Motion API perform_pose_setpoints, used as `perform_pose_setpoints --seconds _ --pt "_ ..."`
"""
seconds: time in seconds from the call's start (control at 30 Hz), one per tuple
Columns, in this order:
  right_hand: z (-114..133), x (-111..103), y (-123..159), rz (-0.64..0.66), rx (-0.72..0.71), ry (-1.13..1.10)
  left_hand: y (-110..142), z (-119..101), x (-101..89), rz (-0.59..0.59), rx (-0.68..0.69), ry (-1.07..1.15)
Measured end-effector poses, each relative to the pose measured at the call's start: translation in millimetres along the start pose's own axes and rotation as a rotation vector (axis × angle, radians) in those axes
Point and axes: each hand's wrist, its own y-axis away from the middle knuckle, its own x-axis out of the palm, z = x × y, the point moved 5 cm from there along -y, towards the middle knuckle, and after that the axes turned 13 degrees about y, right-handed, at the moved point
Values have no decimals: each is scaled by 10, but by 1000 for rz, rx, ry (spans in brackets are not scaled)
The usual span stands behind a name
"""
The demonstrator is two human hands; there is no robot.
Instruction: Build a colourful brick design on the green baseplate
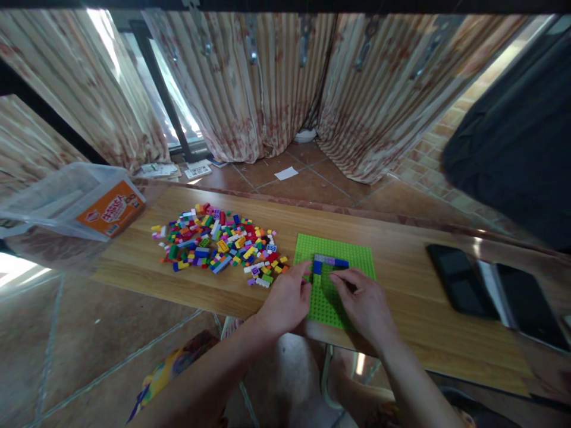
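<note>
A lime-green studded baseplate (328, 303) lies on the table in front of me. On it, blue bricks (341, 264) and a greyish-lilac brick (325, 260) form a corner shape, one row along the back and one short leg down the left. My left hand (289, 297) rests over the plate's left edge, its index finger and thumb apart, with nothing visible between them. Over the plate's right half is my right hand (363, 300), thumb and index finger pinched together beside the blue bricks. Whatever may be in that pinch is hidden.
A heap of loose multicoloured bricks (218, 238) spreads left of the plate on the wooden table (410, 333). A clear plastic tub (57, 205) with an orange label stands at the far left. Two dark phone-like devices (461, 279) lie at the right. Curtains (263, 89) hang behind.
</note>
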Motion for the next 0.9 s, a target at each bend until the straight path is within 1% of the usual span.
perform_pose_setpoints --seconds 0.2,0.3,0.4,0.53,0.63,0.8,0.9 --pt "-351 -285 -24 -225 265 -78 -60 23 -110 -33 1 -35" --pt "-523 -340 -26 -300 369 -177 -87 13 -150 -47 18 -67" --pt "-611 -364 -35 -344 433 -278 -106 -3 -169 -51 17 -95" --pt "-640 -392 -54 -375 484 -366 -131 -16 -196 -56 32 -133" --pt "-662 -371 -67 -393 521 -478 -147 -4 -215 -64 51 -142" --pt "-685 -211 -99 -358 532 -735 -162 22 -174 -68 74 -36" --pt "-679 -122 -115 -315 518 -809 -167 20 -122 -54 78 18"
